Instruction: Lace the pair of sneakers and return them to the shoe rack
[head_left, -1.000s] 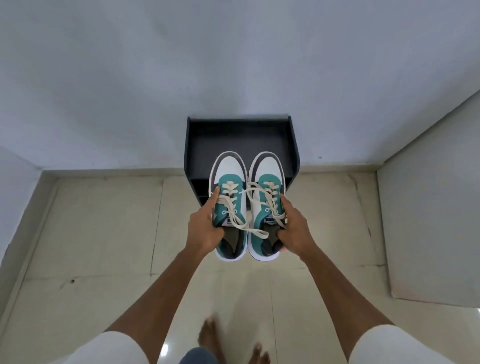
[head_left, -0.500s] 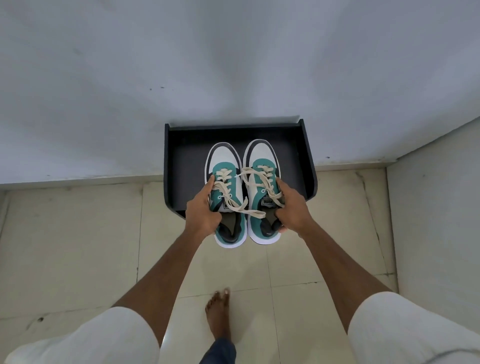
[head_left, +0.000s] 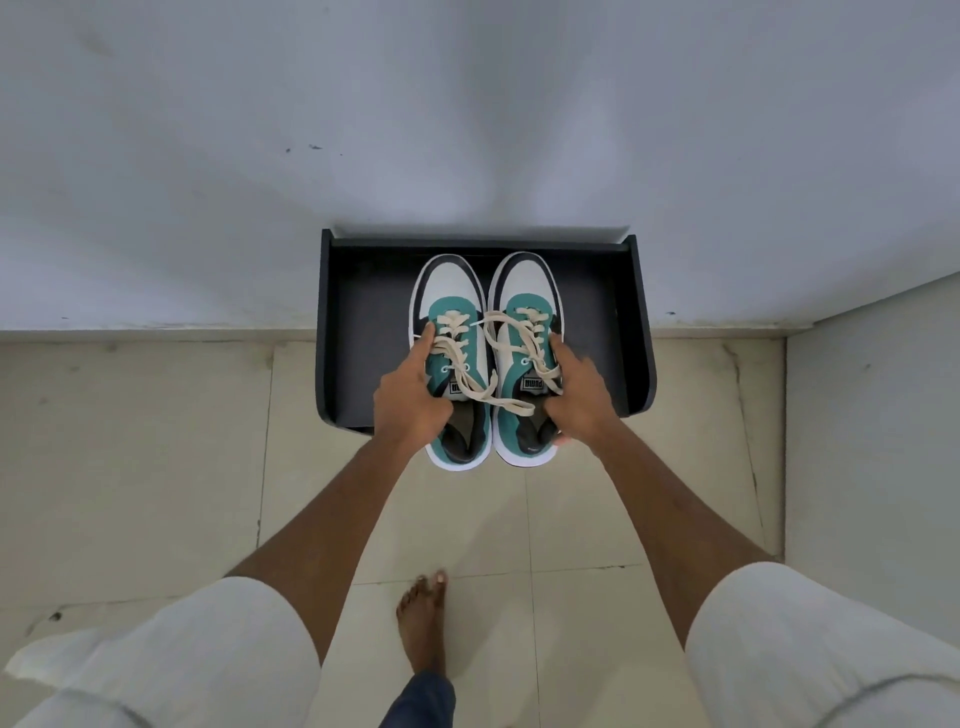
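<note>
Sneakers side by side over the rack, which stands against the wall ahead of me.

The rack (head_left: 353, 364) sits on the floor (head_left: 145, 457) with its back to the wall (head_left: 467, 130). I see the left sneaker (head_left: 451, 306) just beside the right sneaker (head_left: 525, 296), toes toward the wall, heels past the rack's front edge. My left hand (head_left: 410, 400) is on the left one's outer side, my right hand (head_left: 582, 400) on the right one's. Laces (head_left: 470, 387) cross between them. A foot (head_left: 423, 618) stands behind, between my arms.

Matt black rack (head_left: 363, 332), woven cream laces (head_left: 470, 382) on suede-like teal and smooth white sneakers (head_left: 485, 312), glossy veined floor tiles (head_left: 156, 441), matt painted wall (head_left: 467, 130).
</note>
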